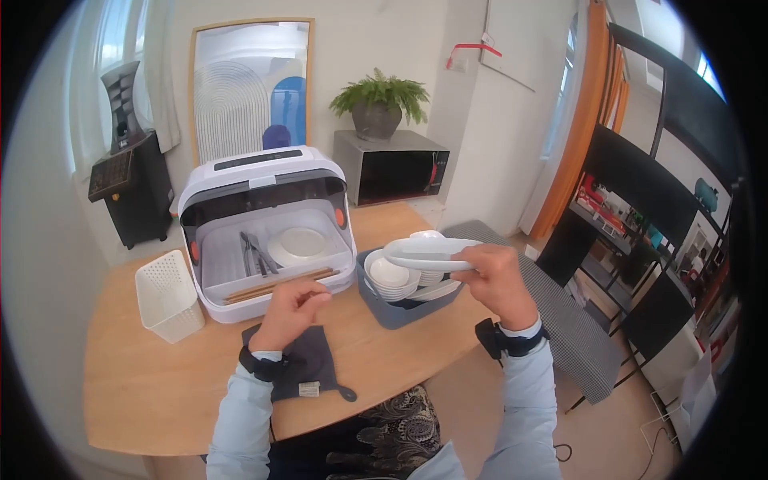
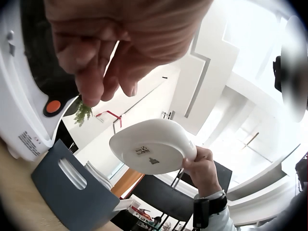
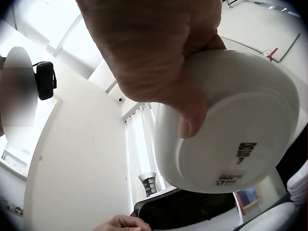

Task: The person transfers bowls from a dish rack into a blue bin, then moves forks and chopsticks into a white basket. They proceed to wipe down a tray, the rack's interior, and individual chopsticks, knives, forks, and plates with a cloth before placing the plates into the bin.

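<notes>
Right hand (image 1: pixel 502 282) pinching a white dish (image 1: pixel 426 262), above a grey-blue tub (image 1: pixel 398 315), left hand (image 1: pixel 288 312) loosely curled, seemingly holding nothing.

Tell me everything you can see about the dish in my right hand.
The dish is white, smooth and slightly glossy, perhaps ceramic: shallow, rounded, with curved sides. Dark printed markings sit on its underside. Your right hand grips it at one end, thumb against its outside. It is held up, apparently tilted, above the blue-grey basket.
</notes>
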Tool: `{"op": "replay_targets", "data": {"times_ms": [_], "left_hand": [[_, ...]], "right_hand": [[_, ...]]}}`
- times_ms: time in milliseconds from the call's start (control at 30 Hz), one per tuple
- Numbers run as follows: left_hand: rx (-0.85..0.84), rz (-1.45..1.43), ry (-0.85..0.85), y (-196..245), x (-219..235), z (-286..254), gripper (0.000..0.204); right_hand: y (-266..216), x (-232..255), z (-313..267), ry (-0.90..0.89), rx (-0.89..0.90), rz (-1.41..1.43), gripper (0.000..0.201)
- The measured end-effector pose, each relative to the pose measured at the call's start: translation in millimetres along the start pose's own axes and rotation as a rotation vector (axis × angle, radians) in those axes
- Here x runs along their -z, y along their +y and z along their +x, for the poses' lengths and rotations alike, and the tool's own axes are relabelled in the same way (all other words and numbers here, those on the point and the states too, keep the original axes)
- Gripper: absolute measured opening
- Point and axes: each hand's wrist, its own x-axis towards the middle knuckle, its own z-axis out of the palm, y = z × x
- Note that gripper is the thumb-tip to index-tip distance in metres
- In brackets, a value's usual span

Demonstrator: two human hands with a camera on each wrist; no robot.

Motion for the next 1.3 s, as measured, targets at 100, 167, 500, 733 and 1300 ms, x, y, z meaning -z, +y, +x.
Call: {"op": "replay_targets", "data": {"times_ms": [100,167,500,733,1300], "left_hand": [[-0.283,0.402,-0.092,12,-38,25,0.014],[-0.366,0.508,-0.109,15,-67,42,0.013],[-0.289,0.762,-0.394,19,-168,99,0.014],[-0.308,0.719,-0.361,3,-195,113,0.011],[-0.088,0.538,-0.268,-14,-138,126,0.018]], "right_hand": [[1,34,-8,-0.088,-0.020,-0.199,0.017],[1,53,-15,-0.149,-0.042,-0.298,0.019],[14,75,-44,-0.406,0.095,-0.360,0.018],[24,64,-50,-0.462,0.157,-0.323,0.020],[39,-11,14,-0.609,0.268,-0.442,0.009]]}}
